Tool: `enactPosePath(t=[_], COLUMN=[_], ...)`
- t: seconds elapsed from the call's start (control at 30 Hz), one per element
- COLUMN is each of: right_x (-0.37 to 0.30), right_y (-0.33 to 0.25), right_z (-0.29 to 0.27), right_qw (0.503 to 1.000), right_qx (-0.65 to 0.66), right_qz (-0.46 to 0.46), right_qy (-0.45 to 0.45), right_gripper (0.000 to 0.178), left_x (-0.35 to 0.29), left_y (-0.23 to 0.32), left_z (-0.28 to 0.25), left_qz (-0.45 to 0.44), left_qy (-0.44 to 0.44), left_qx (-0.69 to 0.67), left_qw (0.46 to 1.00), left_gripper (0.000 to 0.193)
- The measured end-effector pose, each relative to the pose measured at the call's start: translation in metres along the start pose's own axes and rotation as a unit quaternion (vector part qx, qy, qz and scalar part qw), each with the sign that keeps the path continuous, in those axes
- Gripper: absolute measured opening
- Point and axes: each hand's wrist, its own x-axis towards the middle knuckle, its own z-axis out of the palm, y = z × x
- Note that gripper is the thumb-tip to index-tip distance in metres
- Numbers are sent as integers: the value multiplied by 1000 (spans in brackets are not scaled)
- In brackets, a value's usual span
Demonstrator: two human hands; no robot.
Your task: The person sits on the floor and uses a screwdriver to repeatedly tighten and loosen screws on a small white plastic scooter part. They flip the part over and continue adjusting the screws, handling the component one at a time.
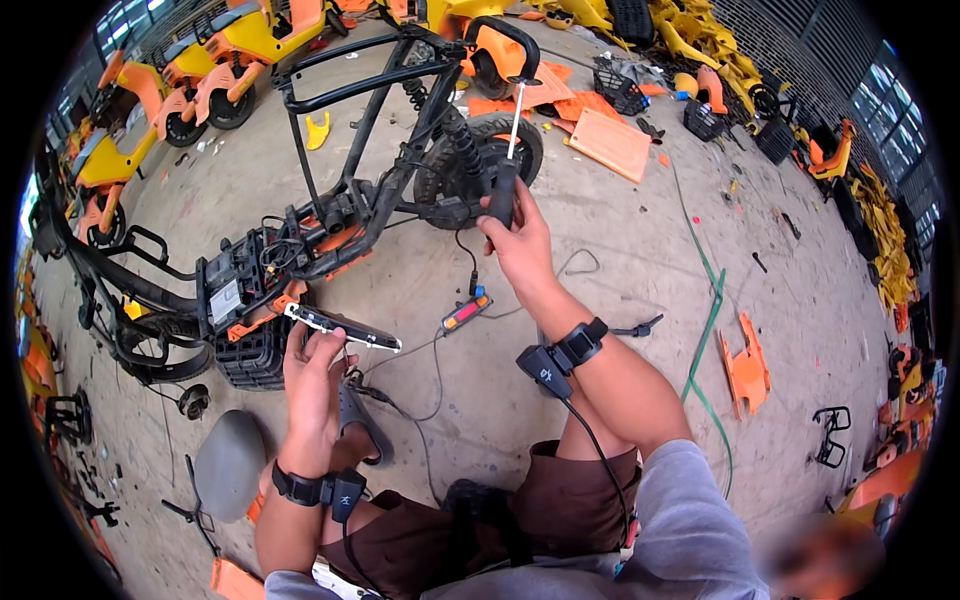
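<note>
In my left hand [316, 372] is a long, narrow black part with whitish edges [345, 327], pinched between thumb and fingers and slightly tilted. My right hand [520, 235] is raised and wrapped round the black handle of a screwdriver [504, 190]. Its metal shaft points up, toward the black tube loop at the rear of a stripped scooter frame [375, 190]; whether the tip touches the loop I cannot tell. Between my hands, on the floor, lies a small light unit with red and orange lenses [466, 313], joined to a cable.
The scooter's rear wheel [508, 150] stands ahead. A grey oval seat [230, 465] lies at left, near a black crate [250, 362]. Orange panels [612, 143], a green strap [708, 330] and loose cables lie on the concrete. Scooters [230, 65] and yellow panels [690, 35] are further back.
</note>
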Motion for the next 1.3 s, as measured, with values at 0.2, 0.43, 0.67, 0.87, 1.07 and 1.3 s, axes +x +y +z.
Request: enactPosePath(t=[0.2,0.43,0.67,0.87,1.07,1.3], right_x=[11,7,6,1,2,-11], right_y=[6,-3,16,-3,6,-10], right_z=[10,11,-11,-23,-67,-52], right_qw=[999,995,929,944,914,957], right_qx=[39,36,161,215,202,-289], right_qz=[-19,96,331,234,351,-10], right_qy=[20,-19,-35,89,6,30], right_gripper=[74,31,27,27,34,39], left_x=[1,1,0,-1,0,7], left_y=[-3,0,-2,1,-6,-12], left_z=[-2,-8,-5,-8,6,1], left_qz=[-17,-13,-10,2,-3,21], left_qy=[2,8,11,17,2,-3], left_qx=[-2,-8,-2,2,16,37], left_qw=[1000,1000,1000,1000,1000,999], left_gripper=[66,68,64,52,47,53])
